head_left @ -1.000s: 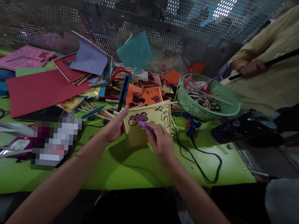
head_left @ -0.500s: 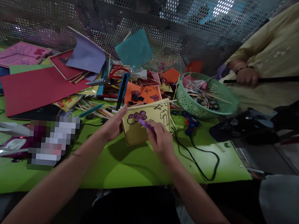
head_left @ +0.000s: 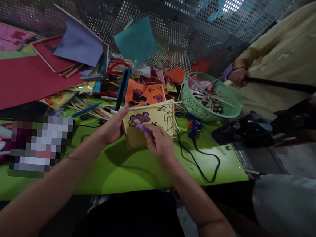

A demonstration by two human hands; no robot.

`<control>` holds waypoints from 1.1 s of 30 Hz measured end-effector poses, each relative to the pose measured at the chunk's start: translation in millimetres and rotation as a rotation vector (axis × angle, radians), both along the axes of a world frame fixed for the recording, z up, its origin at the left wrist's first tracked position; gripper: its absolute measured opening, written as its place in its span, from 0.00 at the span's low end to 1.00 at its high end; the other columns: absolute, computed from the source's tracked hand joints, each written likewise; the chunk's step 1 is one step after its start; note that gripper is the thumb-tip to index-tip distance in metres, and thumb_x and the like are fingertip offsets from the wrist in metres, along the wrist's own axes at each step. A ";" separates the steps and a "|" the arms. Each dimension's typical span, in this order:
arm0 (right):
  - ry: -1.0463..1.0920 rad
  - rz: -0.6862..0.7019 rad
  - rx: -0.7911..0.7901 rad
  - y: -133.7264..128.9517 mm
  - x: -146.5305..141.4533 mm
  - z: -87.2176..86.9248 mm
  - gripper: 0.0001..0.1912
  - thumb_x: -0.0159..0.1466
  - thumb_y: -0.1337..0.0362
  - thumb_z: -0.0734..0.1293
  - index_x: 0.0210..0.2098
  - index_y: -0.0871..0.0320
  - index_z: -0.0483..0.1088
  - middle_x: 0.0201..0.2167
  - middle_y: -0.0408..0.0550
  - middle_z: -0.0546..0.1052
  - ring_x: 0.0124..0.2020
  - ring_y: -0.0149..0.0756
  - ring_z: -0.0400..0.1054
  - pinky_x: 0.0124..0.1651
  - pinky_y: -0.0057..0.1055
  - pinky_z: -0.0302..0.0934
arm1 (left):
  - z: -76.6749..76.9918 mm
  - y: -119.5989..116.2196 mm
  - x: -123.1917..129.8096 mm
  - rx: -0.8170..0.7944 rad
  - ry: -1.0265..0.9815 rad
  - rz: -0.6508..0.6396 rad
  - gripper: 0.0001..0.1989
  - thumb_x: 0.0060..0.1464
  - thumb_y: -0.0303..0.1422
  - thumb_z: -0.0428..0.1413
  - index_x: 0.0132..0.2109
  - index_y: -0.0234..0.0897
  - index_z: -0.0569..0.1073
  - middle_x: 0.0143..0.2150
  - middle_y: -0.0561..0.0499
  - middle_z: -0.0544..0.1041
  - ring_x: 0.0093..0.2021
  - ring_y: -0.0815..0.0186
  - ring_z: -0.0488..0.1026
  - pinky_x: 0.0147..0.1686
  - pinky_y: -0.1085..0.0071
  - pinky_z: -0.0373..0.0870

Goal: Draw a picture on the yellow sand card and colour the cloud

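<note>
A yellow card point(head_left: 137, 137) with black outline drawings and a partly purple cloud is tilted above the green table point(head_left: 109, 180). Its left edge is gripped by my left hand point(head_left: 115, 128). My right hand point(head_left: 161, 144) holds a purple marker point(head_left: 143, 127), whose tip rests at the cloud on the card's upper left. Thin sticks run along the card's borders. Just behind it lies an orange sheet point(head_left: 146, 92) with dark drawings.
A green basket point(head_left: 202, 113) of sticks stands behind right, near a blue glue gun point(head_left: 192, 125) with a looping cord. Scissors point(head_left: 95, 77), a red sheet point(head_left: 26, 82) and a teal sheet point(head_left: 136, 40) lie behind left. At right, a person point(head_left: 283, 59) holds a black strap.
The view has shifted, so the table items appear further left. On the cloud, the marker tip has moved left and purple now covers more of it. The person's second hand shows at the right edge.
</note>
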State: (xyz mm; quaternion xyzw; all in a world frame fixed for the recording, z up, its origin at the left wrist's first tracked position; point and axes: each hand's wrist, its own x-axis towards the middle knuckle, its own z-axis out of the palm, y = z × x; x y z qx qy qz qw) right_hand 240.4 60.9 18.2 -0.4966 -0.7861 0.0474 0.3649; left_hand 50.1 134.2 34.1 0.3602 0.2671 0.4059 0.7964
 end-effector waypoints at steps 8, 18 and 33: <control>0.026 -0.013 0.038 0.5 -3.0 -1.8 0.13 0.76 0.62 0.59 0.54 0.55 0.72 0.45 0.54 0.82 0.41 0.41 0.77 0.44 0.36 0.72 | -7.5 1.5 -6.4 -0.009 -0.017 0.005 0.31 0.67 0.50 0.54 0.69 0.37 0.70 0.61 0.39 0.81 0.62 0.49 0.77 0.67 0.51 0.69; 0.029 -0.032 0.020 -0.9 1.0 2.4 0.13 0.76 0.62 0.60 0.54 0.55 0.72 0.45 0.54 0.82 0.39 0.41 0.77 0.43 0.36 0.72 | -6.0 1.8 -7.1 -0.033 -0.005 0.042 0.29 0.65 0.50 0.56 0.65 0.37 0.74 0.60 0.39 0.81 0.62 0.48 0.78 0.66 0.51 0.70; 0.005 -0.036 -0.001 -1.5 1.3 5.4 0.13 0.75 0.64 0.60 0.55 0.56 0.71 0.46 0.55 0.82 0.41 0.42 0.77 0.43 0.35 0.71 | -0.9 0.7 -5.3 0.013 -0.021 0.008 0.32 0.66 0.52 0.54 0.69 0.39 0.71 0.62 0.40 0.80 0.63 0.48 0.76 0.66 0.52 0.70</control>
